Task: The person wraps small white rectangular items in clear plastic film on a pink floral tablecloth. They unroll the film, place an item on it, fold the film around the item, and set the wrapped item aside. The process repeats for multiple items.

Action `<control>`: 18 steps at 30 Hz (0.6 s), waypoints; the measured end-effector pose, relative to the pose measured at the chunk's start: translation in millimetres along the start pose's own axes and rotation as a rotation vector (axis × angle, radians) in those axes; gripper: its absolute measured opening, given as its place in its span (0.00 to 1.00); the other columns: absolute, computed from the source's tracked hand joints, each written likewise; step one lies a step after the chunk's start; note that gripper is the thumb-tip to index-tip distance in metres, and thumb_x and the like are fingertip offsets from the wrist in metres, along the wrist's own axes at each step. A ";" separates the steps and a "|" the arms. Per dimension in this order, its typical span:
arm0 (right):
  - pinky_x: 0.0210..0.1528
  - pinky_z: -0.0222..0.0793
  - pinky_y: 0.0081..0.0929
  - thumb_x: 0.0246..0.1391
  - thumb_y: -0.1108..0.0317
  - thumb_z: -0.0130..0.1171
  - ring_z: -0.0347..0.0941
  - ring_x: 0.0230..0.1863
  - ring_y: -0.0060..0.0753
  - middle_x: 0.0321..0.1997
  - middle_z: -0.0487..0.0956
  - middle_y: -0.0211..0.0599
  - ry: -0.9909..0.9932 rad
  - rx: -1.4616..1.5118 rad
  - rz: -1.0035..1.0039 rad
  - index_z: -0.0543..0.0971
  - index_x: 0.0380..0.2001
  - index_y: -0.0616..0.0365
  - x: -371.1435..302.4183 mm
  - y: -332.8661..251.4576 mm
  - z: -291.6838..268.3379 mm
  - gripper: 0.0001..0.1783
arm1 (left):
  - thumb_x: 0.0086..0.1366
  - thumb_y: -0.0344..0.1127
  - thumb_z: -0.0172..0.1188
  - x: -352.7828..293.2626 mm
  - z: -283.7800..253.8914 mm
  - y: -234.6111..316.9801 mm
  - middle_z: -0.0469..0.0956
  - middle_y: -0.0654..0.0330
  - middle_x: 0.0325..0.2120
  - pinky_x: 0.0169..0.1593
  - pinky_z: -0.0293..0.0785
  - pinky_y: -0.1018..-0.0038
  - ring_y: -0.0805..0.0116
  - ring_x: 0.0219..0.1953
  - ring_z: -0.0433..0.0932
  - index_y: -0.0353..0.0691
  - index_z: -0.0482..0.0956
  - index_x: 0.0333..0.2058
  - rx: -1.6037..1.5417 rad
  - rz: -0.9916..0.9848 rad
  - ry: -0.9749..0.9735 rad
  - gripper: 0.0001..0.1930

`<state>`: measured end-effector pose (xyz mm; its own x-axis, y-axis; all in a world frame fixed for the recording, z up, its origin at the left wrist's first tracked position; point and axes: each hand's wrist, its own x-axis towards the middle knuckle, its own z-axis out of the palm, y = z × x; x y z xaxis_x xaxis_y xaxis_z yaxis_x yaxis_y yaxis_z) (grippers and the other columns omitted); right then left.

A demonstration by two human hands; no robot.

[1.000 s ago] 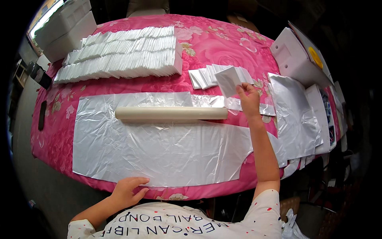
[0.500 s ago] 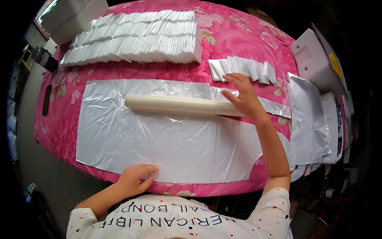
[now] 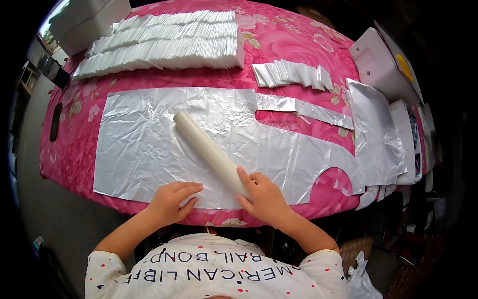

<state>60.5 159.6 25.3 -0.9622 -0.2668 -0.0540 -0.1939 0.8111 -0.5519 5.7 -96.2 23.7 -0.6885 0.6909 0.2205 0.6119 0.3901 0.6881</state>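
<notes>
A thin white plastic apron [image 3: 144, 134] lies spread flat across the table, with crinkles, a neck loop and strap-like strips at its right end. On it a cream-coloured tube [image 3: 206, 144] rests at a slant, its far end toward the middle of the sheet. My right hand [image 3: 266, 198] is wrapped round the tube's near end, by the front edge of the table. To its left, my left hand [image 3: 174, 202] hovers at or touches the apron's near edge, thumb and fingers apart and nothing between them.
Long rows of folded white plastic packets [image 3: 164, 47] stand at the back left beside a white foam box [image 3: 89, 25]. A smaller row of folded packets [image 3: 294, 74] lies behind the apron. Stacked plastic sheets [image 3: 373, 132] and another foam box [image 3: 381, 65] occupy the right side. The pink floral cloth [image 3: 294, 30] covers the table.
My right hand has come from the far right toward me and taken hold of the tube's end. The tube has swung from lying crosswise to a slant. My left hand has barely moved.
</notes>
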 end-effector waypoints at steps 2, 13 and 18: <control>0.39 0.70 0.33 0.45 0.64 0.61 0.71 0.37 0.45 0.40 0.71 0.48 0.049 0.037 0.079 0.59 0.61 0.60 -11.2 0.7 -0.4 0.39 | 0.48 0.24 0.60 0.5 1.2 1.1 0.78 0.54 0.40 0.38 0.75 0.69 0.57 0.37 0.78 0.39 0.76 0.40 -0.004 -0.011 -0.019 0.17; 0.41 0.70 0.27 0.46 0.69 0.59 0.73 0.42 0.36 0.45 0.72 0.48 0.223 0.631 0.232 0.62 0.60 0.63 -36.1 -6.8 -5.0 0.36 | 0.51 0.24 0.58 82.0 40.2 -36.2 0.72 0.54 0.48 0.48 0.71 0.65 0.55 0.46 0.73 0.38 0.73 0.45 0.183 0.244 0.098 0.19; 0.48 0.68 0.24 0.47 0.72 0.58 0.70 0.49 0.30 0.51 0.71 0.41 0.509 0.804 0.188 0.59 0.61 0.64 -70.4 14.3 -8.5 0.37 | 0.52 0.26 0.58 141.5 64.6 -33.1 0.60 0.52 0.58 0.55 0.65 0.64 0.53 0.55 0.65 0.38 0.68 0.52 0.344 0.360 0.096 0.25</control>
<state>123.8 194.4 28.3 -0.9683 0.2416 0.0633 -0.0224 0.1685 -0.9855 -86.8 28.0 -12.5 -0.4333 0.7659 0.4749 0.8986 0.3270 0.2925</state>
